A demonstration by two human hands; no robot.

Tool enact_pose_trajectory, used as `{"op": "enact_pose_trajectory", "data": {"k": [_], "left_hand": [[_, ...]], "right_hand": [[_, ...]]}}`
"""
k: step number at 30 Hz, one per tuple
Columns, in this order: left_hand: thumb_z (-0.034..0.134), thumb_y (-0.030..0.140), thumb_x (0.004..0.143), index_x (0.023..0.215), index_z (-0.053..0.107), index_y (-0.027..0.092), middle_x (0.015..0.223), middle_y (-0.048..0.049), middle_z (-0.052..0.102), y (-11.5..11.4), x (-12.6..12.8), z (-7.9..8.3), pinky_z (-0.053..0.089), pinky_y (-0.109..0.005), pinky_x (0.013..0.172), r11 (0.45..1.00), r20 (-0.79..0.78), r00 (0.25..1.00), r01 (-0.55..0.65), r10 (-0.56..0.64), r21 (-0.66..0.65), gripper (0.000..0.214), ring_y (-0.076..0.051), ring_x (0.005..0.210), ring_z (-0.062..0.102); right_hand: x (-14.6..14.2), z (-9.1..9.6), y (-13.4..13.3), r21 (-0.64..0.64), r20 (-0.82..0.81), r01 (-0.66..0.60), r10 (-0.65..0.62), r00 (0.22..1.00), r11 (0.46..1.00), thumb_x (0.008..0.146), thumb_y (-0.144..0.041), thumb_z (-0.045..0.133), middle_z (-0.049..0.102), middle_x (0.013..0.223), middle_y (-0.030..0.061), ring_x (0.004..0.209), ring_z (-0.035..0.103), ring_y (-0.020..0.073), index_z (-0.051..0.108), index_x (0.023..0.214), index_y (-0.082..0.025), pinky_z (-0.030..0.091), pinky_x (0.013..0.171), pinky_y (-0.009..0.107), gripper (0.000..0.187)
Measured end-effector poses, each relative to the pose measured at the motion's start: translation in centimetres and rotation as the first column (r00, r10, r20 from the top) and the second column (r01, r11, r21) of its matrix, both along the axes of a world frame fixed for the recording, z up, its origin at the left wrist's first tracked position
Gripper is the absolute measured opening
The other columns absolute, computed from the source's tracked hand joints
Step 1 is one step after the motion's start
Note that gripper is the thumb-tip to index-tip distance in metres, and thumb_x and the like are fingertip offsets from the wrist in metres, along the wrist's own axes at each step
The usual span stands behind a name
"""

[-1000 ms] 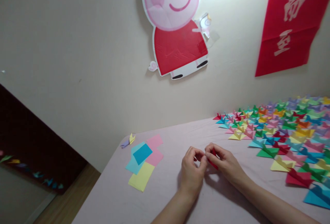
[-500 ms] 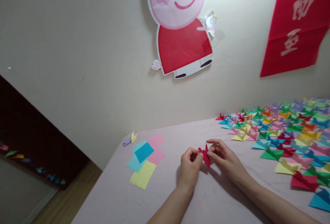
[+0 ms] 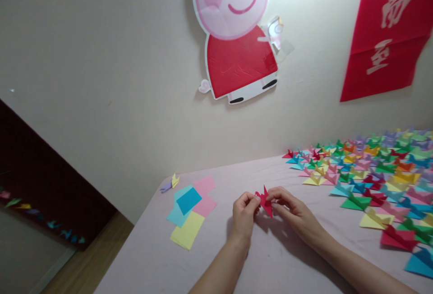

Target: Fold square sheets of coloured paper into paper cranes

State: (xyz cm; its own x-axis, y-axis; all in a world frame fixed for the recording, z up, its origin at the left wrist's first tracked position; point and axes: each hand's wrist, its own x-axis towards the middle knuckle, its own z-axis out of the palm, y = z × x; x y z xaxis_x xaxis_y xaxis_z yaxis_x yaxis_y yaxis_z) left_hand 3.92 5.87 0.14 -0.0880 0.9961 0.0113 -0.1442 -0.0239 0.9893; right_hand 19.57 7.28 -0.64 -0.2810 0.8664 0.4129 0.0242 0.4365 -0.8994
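A small red paper crane (image 3: 265, 202) is held up over the table between my two hands. My left hand (image 3: 244, 215) pinches its left end between thumb and forefinger. On the other side, my right hand (image 3: 291, 210) has its curled fingers and thumb at the crane's right part, the fingertips against the paper. One pointed tip of the crane sticks straight up, and a wing slants down between the hands. Part of the paper is hidden behind the fingers.
Loose paper squares in blue (image 3: 188, 201), yellow (image 3: 188, 231) and pink (image 3: 204, 188) overlap on the left of the pale table (image 3: 142, 262). Beyond them lie small folded papers (image 3: 174, 180). Many coloured folded cranes (image 3: 356, 201) stand in rows at right. A wall (image 3: 142, 104) rises behind.
Both hands and the red crane have shifted slightly left. My right fingers have come down from being raised and curl closer round the crane's right side, while its wing has turned a little.
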Motion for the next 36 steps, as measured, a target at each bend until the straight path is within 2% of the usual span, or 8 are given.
{"op": "enact_pose_trajectory", "data": {"k": [4, 10, 20, 25, 28, 31, 36], "left_hand": [[0.066, 0.04, 0.068, 0.06, 0.054, 0.018, 0.058, 0.0031, 0.045, -0.01, -0.03, 0.15, 0.028, -0.025, 0.059, 1.0, 0.006, 1.0, -0.009, 0.009, -0.012, 0.026, -0.012, 0.06, 0.035], [0.066, 0.04, 0.068, 0.059, 0.055, 0.018, 0.057, 0.0026, 0.045, 0.09, -0.12, 0.12, 0.027, -0.025, 0.059, 0.999, 0.004, 1.0, -0.01, 0.01, -0.031, 0.027, -0.012, 0.059, 0.035], [0.068, 0.041, 0.067, 0.057, 0.054, 0.018, 0.056, 0.0039, 0.043, -0.08, 0.01, 0.32, 0.025, -0.025, 0.059, 1.0, -0.016, 1.0, 0.001, -0.001, -0.016, 0.029, -0.012, 0.059, 0.033], [0.068, 0.042, 0.067, 0.057, 0.054, 0.018, 0.057, 0.0041, 0.043, -0.07, 0.04, 0.23, 0.026, -0.025, 0.059, 1.0, -0.017, 1.0, 0.022, -0.023, -0.013, 0.03, -0.012, 0.059, 0.033], [0.069, 0.042, 0.068, 0.058, 0.055, 0.018, 0.057, 0.004, 0.044, -0.12, 0.11, 0.18, 0.028, -0.025, 0.06, 0.999, -0.03, 0.999, 0.034, -0.034, -0.005, 0.03, -0.012, 0.059, 0.034], [0.069, 0.044, 0.07, 0.059, 0.055, 0.018, 0.057, 0.004, 0.044, -0.19, 0.19, 0.11, 0.029, -0.025, 0.06, 0.999, -0.049, 0.998, 0.05, -0.05, 0.006, 0.031, -0.012, 0.059, 0.035], [0.069, 0.05, 0.074, 0.061, 0.056, 0.018, 0.059, 0.003, 0.047, -0.29, 0.37, -0.1, 0.03, -0.025, 0.059, 0.995, -0.093, 0.992, 0.089, -0.085, 0.042, 0.037, -0.013, 0.06, 0.038]], "right_hand": [[-0.07, -0.14, 0.15, 0.02, 0.024, 0.022, -0.023, 0.999, 1.0, 0.089, -0.032, 0.055, 0.063, 0.092, 0.004, 0.083, 0.06, 0.0203, 0.066, 0.087, -0.022, 0.047, 0.072, 0.031, 0.015], [-0.15, -0.12, 0.05, 0.03, 0.045, 0.027, -0.028, 0.999, 0.999, 0.084, -0.026, 0.053, 0.064, 0.094, 0.0047, 0.086, 0.06, 0.0208, 0.064, 0.086, -0.022, 0.047, 0.072, 0.032, 0.012], [-0.4, 0.65, -0.39, -0.044, 0.01, 0.046, -0.045, 0.999, 0.998, 0.081, -0.029, 0.06, 0.065, 0.09, 0.0045, 0.083, 0.062, 0.0209, 0.065, 0.08, -0.022, 0.049, 0.068, 0.03, 0.009], [-0.47, 0.27, -0.24, -0.106, -0.047, 0.041, -0.046, 0.998, 0.994, 0.081, -0.042, 0.068, 0.066, 0.085, 0.0039, 0.074, 0.061, 0.0191, 0.067, 0.08, -0.021, 0.05, 0.064, 0.03, 0.021], [-0.47, -0.12, -0.06, -0.183, -0.089, 0.02, -0.037, 0.995, 0.983, 0.081, -0.049, 0.069, 0.065, 0.073, 0.001, 0.065, 0.059, 0.017, 0.065, 0.078, -0.02, 0.048, 0.061, 0.03, 0.029], [-0.48, -0.28, 0.09, -0.23, -0.131, 0.018, -0.049, 0.99, 0.973, 0.078, -0.053, 0.072, 0.062, 0.064, -0.0018, 0.06, 0.056, 0.0149, 0.063, 0.073, -0.019, 0.046, 0.058, 0.028, 0.035], [-0.55, 0.0, 0.09, -0.282, -0.194, 0.016, -0.073, 0.978, 0.959, 0.069, -0.057, 0.078, 0.06, 0.063, -0.0025, 0.058, 0.055, 0.0142, 0.059, 0.071, -0.02, 0.044, 0.055, 0.027, 0.042]]}}
